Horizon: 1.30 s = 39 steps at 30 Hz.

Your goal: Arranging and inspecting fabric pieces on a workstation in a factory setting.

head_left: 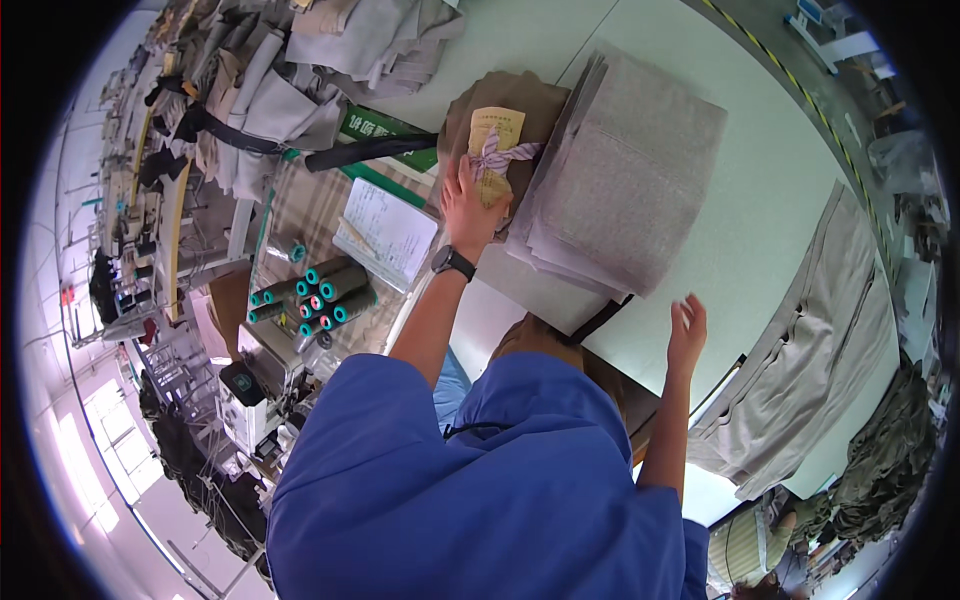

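Observation:
My left hand [474,208] rests on a brown folded fabric bundle [515,93], its fingers spread over the lower left part. A yellow paper slip [497,122] lies on the bundle, under a knotted striped cloth strip [515,153]. The palm covers part of the slip. To the right of the bundle, close against it, sits a thick stack of grey fabric pieces [640,150] with uneven edges. My right hand [687,330] hovers by the stack's lower right corner, fingers apart and slightly bent, with nothing in it.
An open notebook [385,235] with a pen lies left of my forearm, beside several dark thread cones [325,295]. Grey garment pieces [370,45] are heaped at the far left. Grey trousers-like fabric [815,350] covers the pale table's [770,200] right side.

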### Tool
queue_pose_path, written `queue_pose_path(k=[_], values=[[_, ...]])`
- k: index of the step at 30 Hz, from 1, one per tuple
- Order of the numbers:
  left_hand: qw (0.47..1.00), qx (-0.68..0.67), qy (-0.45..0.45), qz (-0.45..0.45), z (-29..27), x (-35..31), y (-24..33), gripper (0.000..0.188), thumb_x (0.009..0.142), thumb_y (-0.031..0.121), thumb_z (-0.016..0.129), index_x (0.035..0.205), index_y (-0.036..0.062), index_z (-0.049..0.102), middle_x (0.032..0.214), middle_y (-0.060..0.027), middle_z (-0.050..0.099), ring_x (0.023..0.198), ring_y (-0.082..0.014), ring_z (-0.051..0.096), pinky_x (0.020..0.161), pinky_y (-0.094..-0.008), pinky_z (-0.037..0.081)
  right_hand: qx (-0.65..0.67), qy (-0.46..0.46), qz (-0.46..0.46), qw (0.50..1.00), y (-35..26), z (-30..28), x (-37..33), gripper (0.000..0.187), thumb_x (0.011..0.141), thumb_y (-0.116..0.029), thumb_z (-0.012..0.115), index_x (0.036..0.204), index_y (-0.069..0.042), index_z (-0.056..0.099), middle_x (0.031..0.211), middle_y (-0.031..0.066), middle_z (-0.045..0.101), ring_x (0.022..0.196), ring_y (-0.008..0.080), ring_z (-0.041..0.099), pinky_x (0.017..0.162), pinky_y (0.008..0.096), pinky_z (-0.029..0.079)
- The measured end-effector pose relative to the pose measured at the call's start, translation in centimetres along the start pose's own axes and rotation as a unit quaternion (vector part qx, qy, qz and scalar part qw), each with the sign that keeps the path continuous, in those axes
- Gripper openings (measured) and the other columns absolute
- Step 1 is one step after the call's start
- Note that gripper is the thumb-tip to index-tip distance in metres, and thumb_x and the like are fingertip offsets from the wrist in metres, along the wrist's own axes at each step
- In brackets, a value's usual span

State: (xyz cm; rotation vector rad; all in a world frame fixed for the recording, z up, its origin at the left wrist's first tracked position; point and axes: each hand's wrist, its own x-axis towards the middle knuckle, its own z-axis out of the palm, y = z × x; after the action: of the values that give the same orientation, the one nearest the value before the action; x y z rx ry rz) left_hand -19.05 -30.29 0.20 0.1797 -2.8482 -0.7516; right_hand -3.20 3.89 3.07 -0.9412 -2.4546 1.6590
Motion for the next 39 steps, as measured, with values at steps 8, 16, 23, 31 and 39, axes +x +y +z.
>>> queue_pose_path(k=[8, 16, 23, 31, 39], values=[[0.996, -0.028, -0.01, -0.081, 0.1, 1.7, 0.3, 0.082, 0.061, 0.026, 0.076, 0.127, 0.0035, 0.034, 0.129, -0.0204, 0.036, 0.12, -0.0366, 0.034, 0.099, -0.0456, 0.029, -0.008, -0.067, 0.039, 0.997, -3.2, 5.6, 5.9, 0.056, 0.083, -0.026, 0.064, 0.125, 0.002, 0.038, 0.119, 0.0144, 0.049, 0.108, 0.0246, 0.049, 0.086, 0.0343, 0.042], [0.871, 0.114, 0.223, -0.423, -4.1, -7.9, -10.2, 0.076, 0.064, 0.019, 0.074, 0.125, -0.0042, 0.034, 0.128, -0.0212, 0.039, 0.121, -0.0351, 0.036, 0.098, -0.044, 0.029, -0.185, 0.036, -0.158, 0.969, -6.1, 6.6, 0.1, 0.041, 0.083, -0.019, 0.061, 0.117, -0.001, 0.047, 0.111, 0.0115, 0.053, 0.105, 0.0208, 0.049, 0.086, 0.0336, 0.04], [0.765, -0.415, 0.219, -0.441, -5.5, -10.6, -14.2, 0.045, 0.076, 0.011, 0.067, 0.112, -0.0052, 0.046, 0.109, -0.0111, 0.056, 0.099, -0.0199, 0.053, 0.087, -0.0321, 0.041, -0.09, -0.239, -0.323, 0.911, -15.4, 17.3, -3.5, 0.016, 0.083, -0.009, 0.059, 0.097, -0.001, 0.057, 0.086, 0.009, 0.058, 0.079, 0.0194, 0.057, 0.071, 0.0289, 0.045], [0.803, -0.47, 0.156, -0.331, -11.8, -11.4, -5.3, 0.029, 0.081, 0.007, 0.062, 0.106, -0.004, 0.054, 0.099, -0.005, 0.06, 0.087, -0.0102, 0.055, 0.076, -0.0248, 0.044, -0.201, -0.364, -0.414, 0.81, -22.5, 31.2, -9.8, 0.027, 0.08, -0.029, 0.063, 0.087, -0.004, 0.056, 0.076, 0.0132, 0.059, 0.068, 0.0298, 0.06, 0.059, 0.0355, 0.047], [0.788, -0.548, -0.024, -0.28, -9.4, -4.6, 3.9, 0.024, 0.082, 0.007, 0.062, 0.103, -0.0042, 0.056, 0.094, -0.0046, 0.062, 0.083, -0.0084, 0.055, 0.074, -0.0233, 0.045, 0.035, -0.278, -0.26, 0.924, -27.3, 24.7, 6.5, 0.024, 0.083, -0.022, 0.059, 0.07, -0.002, 0.058, 0.053, 0.0046, 0.053, 0.049, 0.0153, 0.053, 0.051, 0.0304, 0.044]])
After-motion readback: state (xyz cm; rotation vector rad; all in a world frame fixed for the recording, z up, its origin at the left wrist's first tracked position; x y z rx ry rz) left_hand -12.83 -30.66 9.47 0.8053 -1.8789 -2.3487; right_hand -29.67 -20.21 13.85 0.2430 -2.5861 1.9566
